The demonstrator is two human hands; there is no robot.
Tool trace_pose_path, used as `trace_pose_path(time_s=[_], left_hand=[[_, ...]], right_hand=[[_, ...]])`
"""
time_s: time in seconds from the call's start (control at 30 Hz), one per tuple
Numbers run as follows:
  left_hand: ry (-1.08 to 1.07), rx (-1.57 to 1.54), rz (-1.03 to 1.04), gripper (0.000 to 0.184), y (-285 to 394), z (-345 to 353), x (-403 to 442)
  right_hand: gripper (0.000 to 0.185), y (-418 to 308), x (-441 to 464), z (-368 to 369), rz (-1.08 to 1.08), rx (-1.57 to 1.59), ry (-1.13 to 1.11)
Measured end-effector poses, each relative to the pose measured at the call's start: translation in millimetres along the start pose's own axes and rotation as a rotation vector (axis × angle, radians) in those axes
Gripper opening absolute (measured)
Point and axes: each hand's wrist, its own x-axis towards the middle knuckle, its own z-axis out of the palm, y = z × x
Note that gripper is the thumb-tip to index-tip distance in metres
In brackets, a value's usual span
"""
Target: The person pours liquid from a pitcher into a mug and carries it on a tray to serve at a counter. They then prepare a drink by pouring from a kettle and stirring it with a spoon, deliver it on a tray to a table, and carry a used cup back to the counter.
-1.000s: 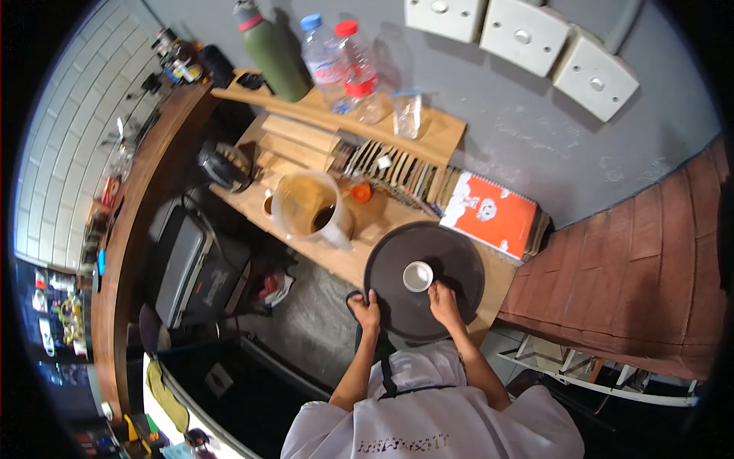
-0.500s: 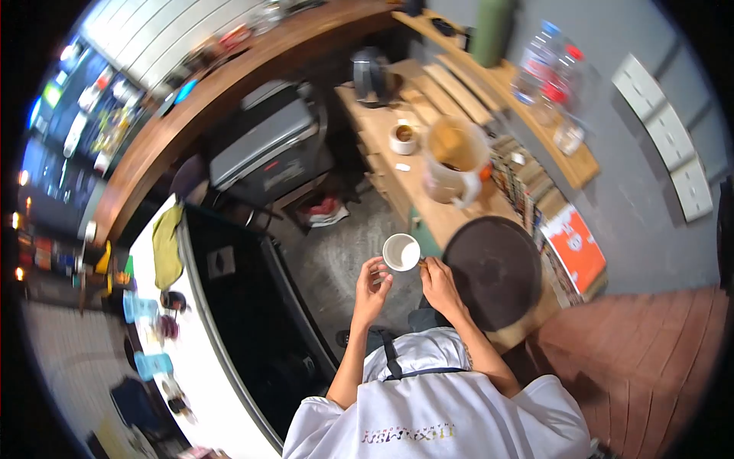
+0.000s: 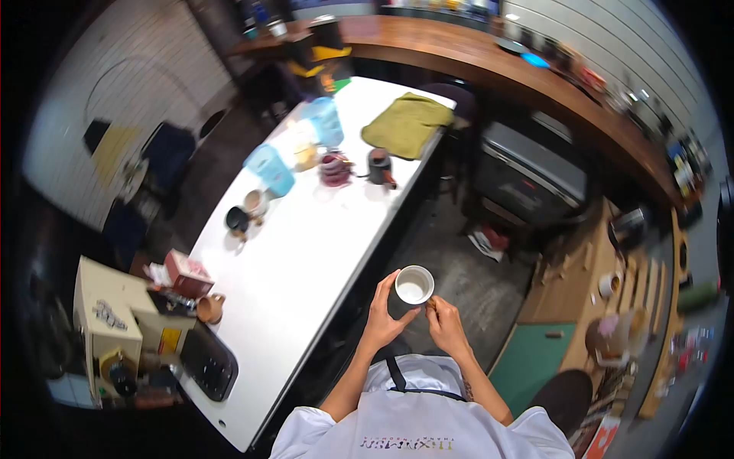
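A white cup (image 3: 414, 284) is held up in front of my body, its round opening facing me and its inside pale. My right hand (image 3: 446, 327) pinches the cup's handle, which is brownish where it shows. Against the cup's left side, my left hand (image 3: 384, 315) curves its fingers and thumb around the wall. Both hands are in the air near the edge of the white counter (image 3: 306, 268).
On the counter are a green cloth (image 3: 407, 126), blue containers (image 3: 270, 170), a purplish glass vessel (image 3: 335, 169), a dark small pot (image 3: 379, 166) and a brown mug (image 3: 210, 307). A cream machine (image 3: 115, 306) stands left. At right is a wooden cabinet with a green door (image 3: 527, 359).
The view has swung left, bringing the white counter to the front. My left hand has gone from loosely beside the cup to gripping its side; my right hand keeps the handle.
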Motion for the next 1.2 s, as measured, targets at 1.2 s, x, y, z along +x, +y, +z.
trace_pose_path(time_s=[1.2], left_hand=[[1.483,0.393,-0.681,0.071,-151,-241,-112]], right_hand=[[0.022,-103,184,381,-0.465,0.226,-1.226]])
